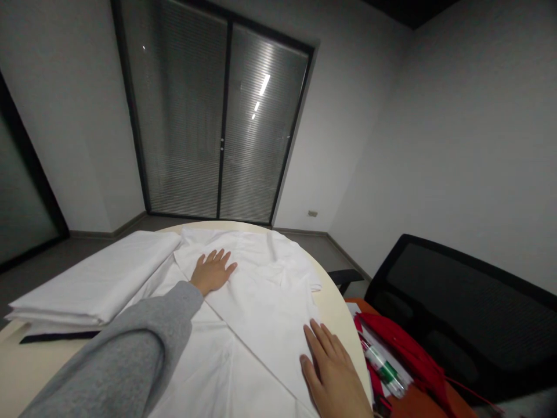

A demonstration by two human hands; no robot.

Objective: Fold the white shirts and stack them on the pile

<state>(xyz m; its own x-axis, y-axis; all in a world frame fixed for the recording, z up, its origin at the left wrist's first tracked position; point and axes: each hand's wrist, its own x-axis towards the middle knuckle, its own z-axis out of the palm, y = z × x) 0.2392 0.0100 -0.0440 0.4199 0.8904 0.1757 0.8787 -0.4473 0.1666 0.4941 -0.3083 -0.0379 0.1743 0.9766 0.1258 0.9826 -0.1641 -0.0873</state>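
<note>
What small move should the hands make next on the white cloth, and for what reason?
Probably slide the left hand gently rightward across the white cloth: creases show there, and this hand and the right hand lie palm down, gripping nothing.

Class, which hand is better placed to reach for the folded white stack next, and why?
Probably the left hand: it lies near the stack; the right hand is farther off.
</note>
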